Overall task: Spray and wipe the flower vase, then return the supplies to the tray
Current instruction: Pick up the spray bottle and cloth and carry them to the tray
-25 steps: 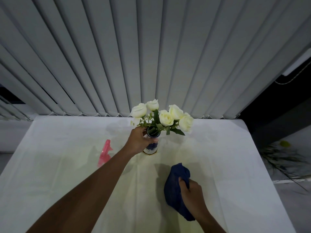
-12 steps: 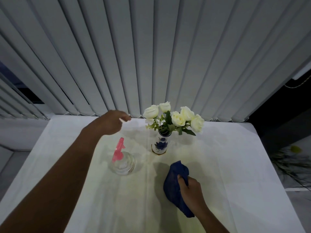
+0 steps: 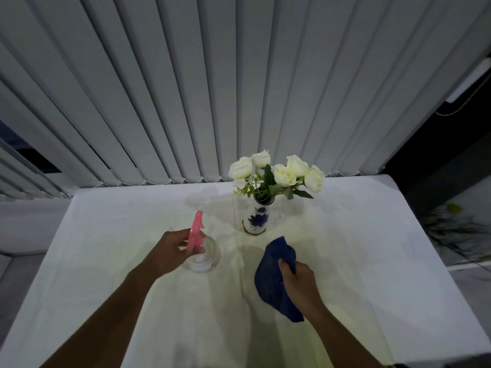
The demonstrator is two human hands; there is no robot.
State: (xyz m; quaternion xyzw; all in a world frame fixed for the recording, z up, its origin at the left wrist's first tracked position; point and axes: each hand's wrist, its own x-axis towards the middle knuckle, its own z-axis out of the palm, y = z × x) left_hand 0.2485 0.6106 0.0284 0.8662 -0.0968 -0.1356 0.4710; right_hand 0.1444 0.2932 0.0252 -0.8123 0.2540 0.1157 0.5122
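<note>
Left hand [image 3: 170, 252]: our fingers curl around the pink head of the sprayer [image 3: 200, 248], thumb on the near side, fingertips on the far side; the clear bottle stands on the table under the hand.
Right hand [image 3: 300, 281]: we clench the cloth [image 3: 273, 272], which bunches out past our knuckles and trails toward the near edge.
Vase [image 3: 257, 217]: upright toward the far edge of the table [image 3: 372, 261], beyond both hands and touched by neither; white roses [image 3: 276, 172] stand in it.
Sprayer place: left of the vase, near it but apart.
Cloth place: just in front of the vase, a little right, not touching it.
Change: half a second ago our left hand hung open above the table's far left; now it has come down onto the sprayer. The right hand keeps its grip on the cloth in the same spot.
</note>
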